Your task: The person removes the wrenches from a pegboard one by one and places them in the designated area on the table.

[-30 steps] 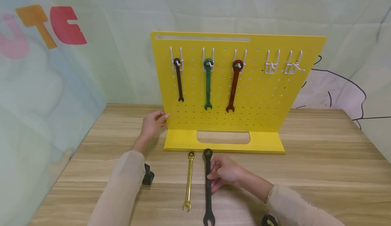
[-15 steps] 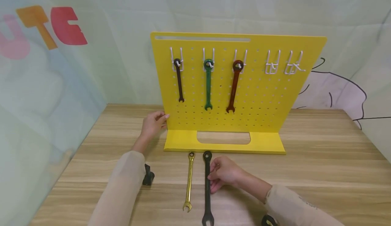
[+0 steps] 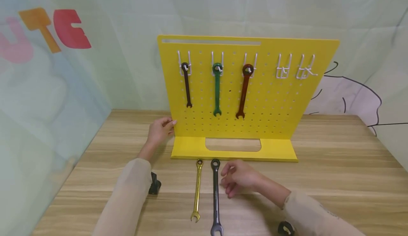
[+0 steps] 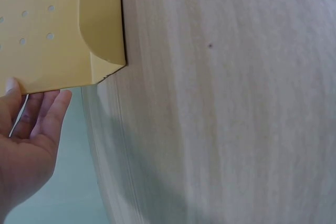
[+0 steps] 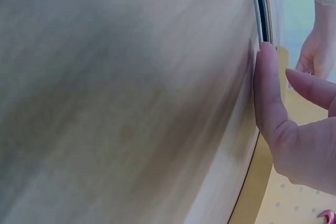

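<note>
Pinches with left hand (image 3: 159, 129) the left edge of an upright yellow perforated pegboard (image 3: 231, 105), thumb against the holed face, fingers behind. Has right hand (image 3: 240, 177) low over the pale wood-grained surface (image 3: 334, 175), fingers loosely bent, thumb apart from forefinger.

Just left of right hand: long dark-grey metal wrench (image 3: 216, 197), flat on the surface, narrow gap to the fingers in the head view. Ring end ahead and left of that hand, near the board's foot; open end nearer the wearer. In right wrist view, fingertip overlapping the wrench; contact not tellable from there.

Farther left of right hand: slim gold metal wrench (image 3: 197, 190), roughly parallel, sideways between both hands.

Ahead of the hands, hung ring end up, left to right: short black wrench (image 3: 187, 89), green wrench (image 3: 217, 96), reddish-brown wrench (image 3: 243, 96). Ahead and right of right hand: two white wire hooks (image 3: 283, 68).

Behind left hand: beige sleeve (image 3: 125, 193), small black object (image 3: 154, 184) alongside.
</note>
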`<state>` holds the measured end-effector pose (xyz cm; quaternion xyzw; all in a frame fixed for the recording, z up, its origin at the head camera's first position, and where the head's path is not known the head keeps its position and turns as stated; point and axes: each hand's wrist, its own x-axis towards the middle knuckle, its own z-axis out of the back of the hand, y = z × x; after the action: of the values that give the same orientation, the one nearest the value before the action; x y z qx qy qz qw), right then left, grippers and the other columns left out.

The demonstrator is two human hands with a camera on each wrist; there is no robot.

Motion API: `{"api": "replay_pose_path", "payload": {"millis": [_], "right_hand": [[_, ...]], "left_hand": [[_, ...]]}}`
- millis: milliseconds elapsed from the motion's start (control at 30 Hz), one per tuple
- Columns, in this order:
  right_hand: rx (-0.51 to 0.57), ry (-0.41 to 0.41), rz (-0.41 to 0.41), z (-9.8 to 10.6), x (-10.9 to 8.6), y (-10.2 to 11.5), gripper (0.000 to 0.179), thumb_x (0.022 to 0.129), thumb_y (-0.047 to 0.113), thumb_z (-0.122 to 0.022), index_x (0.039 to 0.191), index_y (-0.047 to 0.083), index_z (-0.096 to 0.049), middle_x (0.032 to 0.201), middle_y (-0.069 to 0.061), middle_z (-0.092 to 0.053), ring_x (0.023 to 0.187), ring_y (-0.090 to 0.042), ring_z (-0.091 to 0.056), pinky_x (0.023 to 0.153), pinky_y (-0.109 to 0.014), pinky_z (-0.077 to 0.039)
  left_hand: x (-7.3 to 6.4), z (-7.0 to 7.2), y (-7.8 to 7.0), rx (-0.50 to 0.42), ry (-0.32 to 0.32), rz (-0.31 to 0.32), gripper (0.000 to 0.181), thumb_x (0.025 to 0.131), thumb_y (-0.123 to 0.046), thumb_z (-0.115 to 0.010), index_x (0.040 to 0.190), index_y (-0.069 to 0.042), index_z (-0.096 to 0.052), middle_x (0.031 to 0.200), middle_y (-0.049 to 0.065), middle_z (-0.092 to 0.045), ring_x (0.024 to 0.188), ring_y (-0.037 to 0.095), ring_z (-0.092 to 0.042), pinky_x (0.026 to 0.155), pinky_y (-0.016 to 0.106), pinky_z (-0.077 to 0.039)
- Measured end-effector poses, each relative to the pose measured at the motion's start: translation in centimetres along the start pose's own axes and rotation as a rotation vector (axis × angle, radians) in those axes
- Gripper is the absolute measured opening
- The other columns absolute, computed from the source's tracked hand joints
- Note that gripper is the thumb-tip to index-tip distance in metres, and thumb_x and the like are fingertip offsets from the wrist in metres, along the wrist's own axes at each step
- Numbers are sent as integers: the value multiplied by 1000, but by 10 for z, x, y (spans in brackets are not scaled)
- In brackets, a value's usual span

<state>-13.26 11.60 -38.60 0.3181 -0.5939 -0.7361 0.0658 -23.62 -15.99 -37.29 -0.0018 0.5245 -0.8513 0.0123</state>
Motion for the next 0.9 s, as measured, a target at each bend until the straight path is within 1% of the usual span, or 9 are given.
{"api": "replay_pose_path", "payload": {"millis": [133,267,400,600,700,800,900], "right_hand": [[-28,5,6,7,1,3,20,81,-7,-59,99,-9,-50,77,-20,-60,60,-25,-61,57,-39,-57],[-60,-6,12,13,3,7,21,81,-8,-58,100,-9,-50,79,-19,-60,62,-26,-61,57,-40,-57],[-109,-29,30,19,5,10,19,82,-6,-59,100,-7,-52,81,-17,-62,64,-26,-62,59,-39,-57],[-175,-28,76,31,5,16,16,81,-7,-56,97,-6,-54,82,-14,-63,68,-25,-63,62,-36,-57],[-193,-40,88,38,6,21,18,82,-7,-55,99,-8,-53,84,-15,-63,70,-27,-63,64,-38,-57],[-210,-68,82,44,7,26,21,83,-4,-58,103,-9,-52,86,-17,-64,71,-27,-63,67,-40,-56],[-199,-89,70,50,8,33,26,84,-2,-60,107,-10,-50,89,-21,-62,74,-28,-62,71,-43,-55]], "left_hand": [[0,0,1,-3,3,6,26,95,-17,-50,102,7,-58,96,19,-58,91,31,-58,80,37,-53],[0,0,2,-8,1,7,26,95,-16,-51,103,8,-58,96,20,-58,92,31,-58,80,37,-53],[0,0,2,-9,-3,8,26,95,-16,-51,103,8,-58,97,20,-58,91,31,-58,80,36,-53],[1,0,3,6,-4,9,26,95,-17,-51,102,7,-58,96,18,-58,90,29,-58,80,37,-53],[2,-1,4,7,-3,9,27,95,-18,-51,102,6,-58,96,18,-58,90,29,-58,80,37,-53],[3,-1,4,6,-5,10,27,94,-19,-51,101,6,-58,96,18,-58,90,29,-58,80,36,-53],[4,0,4,6,-7,7,27,94,-19,-51,101,6,-58,96,18,-58,90,29,-58,80,36,-53]]}}
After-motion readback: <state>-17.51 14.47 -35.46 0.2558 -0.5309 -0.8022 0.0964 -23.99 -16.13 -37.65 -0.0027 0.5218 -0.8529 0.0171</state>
